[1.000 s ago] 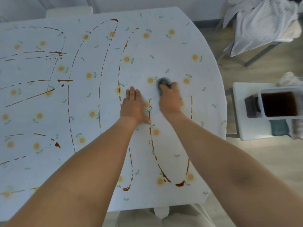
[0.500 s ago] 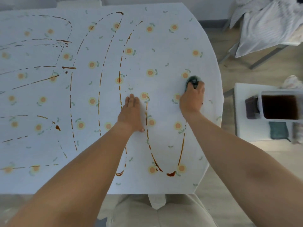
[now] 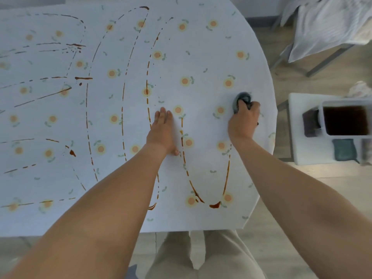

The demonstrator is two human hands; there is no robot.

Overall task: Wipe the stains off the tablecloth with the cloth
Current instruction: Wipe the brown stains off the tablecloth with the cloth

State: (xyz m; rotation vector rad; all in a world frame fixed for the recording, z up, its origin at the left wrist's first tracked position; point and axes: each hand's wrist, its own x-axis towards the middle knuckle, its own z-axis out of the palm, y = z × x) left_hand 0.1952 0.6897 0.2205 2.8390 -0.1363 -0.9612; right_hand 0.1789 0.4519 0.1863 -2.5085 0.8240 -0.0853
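The right hand is curled into a fist around a balled-up grey-blue cloth, which bulges out past the knuckles and is pressed onto the tablecloth in the right of the frame, close to the table's rounded right edge. The left hand lies flat and palm down near the middle of the frame, fingers straight and held together, thumb tucked out to the right; it holds nothing and presses on the fabric.

The tablecloth is pale, printed with small orange flowers and green leaves, and it covers most of the frame. Brown stains run across it in long thin broken lines: a narrow loop between the two forearms closes in a darker blob at lower centre, more looping lines rise toward the top of the frame, and scattered streaks and drips cross the left side. The patch between the two hands and up toward the upper right is clean of brown marks.

At the right edge, on a wooden floor, a small white side table carries a clear container of dark brown liquid, a dark grey folded cloth just left of it, and a teal folded cloth below it. In the upper right corner, striped pale fabric is draped over a metal-legged chair. Beige trousers show at the bottom centre, below the table edge.
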